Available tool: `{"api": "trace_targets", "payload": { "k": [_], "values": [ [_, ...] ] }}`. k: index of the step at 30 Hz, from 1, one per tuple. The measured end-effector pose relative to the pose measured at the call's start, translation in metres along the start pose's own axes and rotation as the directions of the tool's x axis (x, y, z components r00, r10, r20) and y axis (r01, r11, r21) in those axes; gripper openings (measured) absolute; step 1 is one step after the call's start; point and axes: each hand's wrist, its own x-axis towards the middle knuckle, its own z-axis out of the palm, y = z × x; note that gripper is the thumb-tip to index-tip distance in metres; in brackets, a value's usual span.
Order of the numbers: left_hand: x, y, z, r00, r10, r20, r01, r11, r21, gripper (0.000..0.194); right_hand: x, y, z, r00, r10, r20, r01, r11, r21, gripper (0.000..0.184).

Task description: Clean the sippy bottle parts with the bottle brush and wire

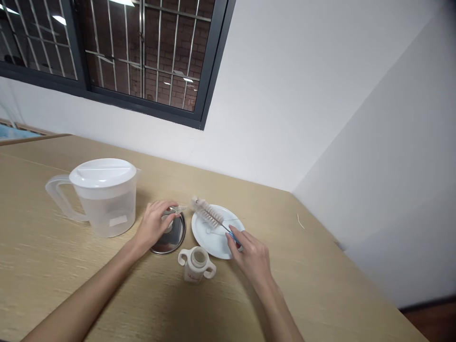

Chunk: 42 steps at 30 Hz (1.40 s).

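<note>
My right hand point(249, 251) grips the blue handle of a bottle brush point(210, 214), whose pale bristles point left over a white plate point(217, 249). Between the thumb and fingers of my left hand point(155, 221) is a small clear piece point(181, 208), too small to name surely; its tip is close to the brush's end. Under that hand lies a round shiny metal dish point(174, 240), partly covered by my fingers. A small cream bottle point(194, 273) with two side handles stands upright, uncapped, in front of the plate. Some thin wire-like item lies on the plate.
A clear plastic pitcher point(110, 206) with a white lid stands on the left of the wooden table point(302, 280). A thin pale strip point(300, 221) lies at the right. Behind the table are a white wall and a barred window point(142, 52).
</note>
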Motion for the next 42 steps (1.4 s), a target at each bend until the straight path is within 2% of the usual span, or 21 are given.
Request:
{"api": "trace_targets", "payload": {
  "k": [5, 8, 12, 16, 19, 22, 26, 29, 32, 35, 38, 42],
  "values": [
    [-0.001, -0.004, 0.000, 0.990, 0.137, 0.030, -0.139, 0.987, 0.082, 0.021, 0.002, -0.001, -0.003, 0.997, 0.050, -0.060, -0.049, 0.998, 0.030, 0.026],
    [-0.001, -0.003, -0.001, 0.984, 0.178, 0.025, -0.180, 0.977, 0.112, 0.020, 0.002, -0.006, -0.004, 0.999, 0.017, -0.049, -0.013, 0.996, 0.094, 0.026],
    [-0.002, -0.002, -0.002, 0.981, 0.193, 0.016, -0.193, 0.971, 0.142, 0.020, 0.001, -0.005, -0.002, 1.000, -0.017, -0.001, 0.017, 0.998, 0.053, 0.025],
    [-0.002, -0.003, -0.002, 0.976, 0.218, 0.018, -0.218, 0.960, 0.173, 0.019, 0.000, 0.000, -0.001, 0.998, 0.036, -0.048, -0.036, 0.999, 0.000, 0.024],
    [-0.002, -0.003, -0.002, 0.967, 0.256, 0.018, -0.254, 0.945, 0.206, 0.019, 0.001, -0.001, -0.003, 0.996, 0.049, -0.072, -0.046, 0.998, 0.042, 0.024],
    [-0.003, -0.002, -0.002, 0.955, 0.295, 0.020, -0.291, 0.929, 0.229, 0.018, 0.001, -0.004, -0.002, 1.000, 0.011, -0.024, -0.010, 0.997, 0.077, 0.025],
    [-0.003, -0.002, -0.002, 0.946, 0.323, 0.026, -0.320, 0.916, 0.241, 0.018, -0.001, 0.002, 0.000, 0.999, 0.015, 0.036, -0.015, 1.000, 0.004, 0.025],
    [-0.002, -0.003, -0.002, 0.940, 0.339, 0.032, -0.337, 0.912, 0.234, 0.018, 0.000, 0.007, -0.002, 0.998, 0.064, -0.005, -0.064, 0.998, -0.028, 0.024],
    [-0.002, -0.002, -0.002, 0.931, 0.363, 0.031, -0.361, 0.906, 0.222, 0.018, 0.000, 0.005, -0.004, 0.997, 0.071, -0.042, -0.070, 0.997, 0.026, 0.026],
    [-0.002, -0.002, -0.002, 0.923, 0.383, 0.020, -0.378, 0.901, 0.213, 0.018, 0.000, 0.000, -0.003, 1.000, 0.025, -0.001, -0.025, 0.997, 0.076, 0.026],
    [-0.002, -0.002, -0.002, 0.922, 0.386, 0.008, -0.379, 0.900, 0.216, 0.018, -0.001, 0.001, 0.000, 0.999, 0.015, 0.035, -0.017, 0.999, 0.037, 0.026],
    [-0.001, -0.003, -0.002, 0.931, 0.365, 0.000, -0.356, 0.908, 0.221, 0.018, -0.001, 0.006, -0.001, 0.998, 0.063, -0.013, -0.063, 0.998, 0.000, 0.025]
  ]
}}
